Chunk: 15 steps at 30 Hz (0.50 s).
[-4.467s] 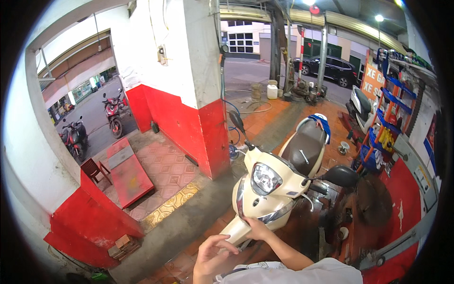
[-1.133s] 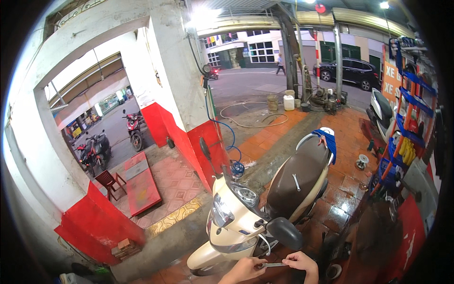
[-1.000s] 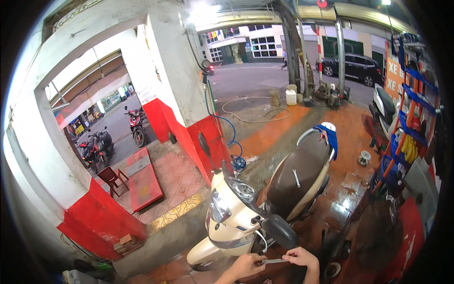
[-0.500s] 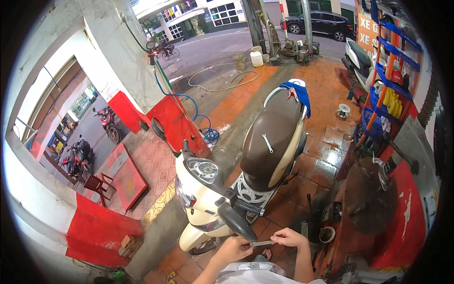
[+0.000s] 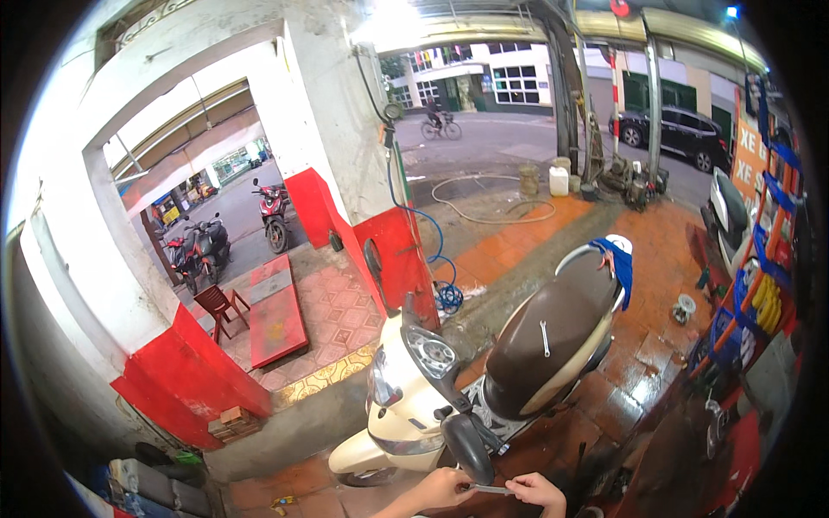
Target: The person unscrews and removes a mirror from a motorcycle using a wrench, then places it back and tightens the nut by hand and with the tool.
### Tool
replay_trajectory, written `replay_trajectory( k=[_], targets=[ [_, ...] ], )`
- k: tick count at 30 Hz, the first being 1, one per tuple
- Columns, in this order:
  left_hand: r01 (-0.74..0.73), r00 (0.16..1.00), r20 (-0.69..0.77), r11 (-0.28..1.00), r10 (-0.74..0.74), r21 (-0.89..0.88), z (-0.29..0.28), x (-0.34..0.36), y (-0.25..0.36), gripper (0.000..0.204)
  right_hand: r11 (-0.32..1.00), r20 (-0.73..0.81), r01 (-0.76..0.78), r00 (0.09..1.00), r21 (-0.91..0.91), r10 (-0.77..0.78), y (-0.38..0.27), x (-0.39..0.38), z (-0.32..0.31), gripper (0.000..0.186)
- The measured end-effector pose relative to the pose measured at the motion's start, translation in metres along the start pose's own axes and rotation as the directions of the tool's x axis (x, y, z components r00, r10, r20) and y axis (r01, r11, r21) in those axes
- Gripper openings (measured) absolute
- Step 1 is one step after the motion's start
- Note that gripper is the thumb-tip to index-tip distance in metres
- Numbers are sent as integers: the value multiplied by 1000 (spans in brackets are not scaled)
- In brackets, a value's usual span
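Observation:
Low in the picture, my left hand [image 5: 444,489] and my right hand [image 5: 539,493] hold a slim grey metal tool [image 5: 492,489] between them, one at each end. It is long and flat like a wrench, but its ends are hidden in my closed fingers. Just beyond them stands a cream scooter [image 5: 406,430], its front toward the lower left. The scooter's dark mirror [image 5: 469,447] is right above my left hand. A silver wrench [image 5: 545,338] lies on the brown seat [image 5: 553,332]. A blue cloth [image 5: 618,274] drapes over the seat's rear end.
A blue hose [image 5: 449,296] lies coiled by the red and white pillar. At right stands an orange and blue rack [image 5: 734,318] with yellow bottles. A metal hub part [image 5: 683,308] sits on the wet tiles. Beyond the doorway are a brown chair [image 5: 223,311] and parked motorbikes [image 5: 207,246].
The view has swung left and up, so the scooter and hands sit lower and further right. Both hands keep hold of the metal tool. A cyclist on the street has moved right.

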<state>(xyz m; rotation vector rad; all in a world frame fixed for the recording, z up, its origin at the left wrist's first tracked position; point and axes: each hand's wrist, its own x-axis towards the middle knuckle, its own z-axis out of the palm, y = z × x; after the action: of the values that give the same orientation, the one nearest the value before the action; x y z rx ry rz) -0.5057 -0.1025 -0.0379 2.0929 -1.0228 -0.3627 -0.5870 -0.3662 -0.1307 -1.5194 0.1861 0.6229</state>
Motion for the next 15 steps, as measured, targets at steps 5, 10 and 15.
replay_trajectory(
  k=[5,10,15],
  targets=[
    [16,1000,25,999,-15,-37,5,-6,-8,24,999,66,-32,997,26,30,0,9,-12,29],
    [-15,1000,5,998,16,-55,3,-7,-9,26,999,36,18,999,-52,-16,-7,6,-8,30],
    [-13,999,-35,995,9,-101,-6,-18,-11,27,984,34,97,995,-152,-93,-26,-2,15,34]
  ],
)
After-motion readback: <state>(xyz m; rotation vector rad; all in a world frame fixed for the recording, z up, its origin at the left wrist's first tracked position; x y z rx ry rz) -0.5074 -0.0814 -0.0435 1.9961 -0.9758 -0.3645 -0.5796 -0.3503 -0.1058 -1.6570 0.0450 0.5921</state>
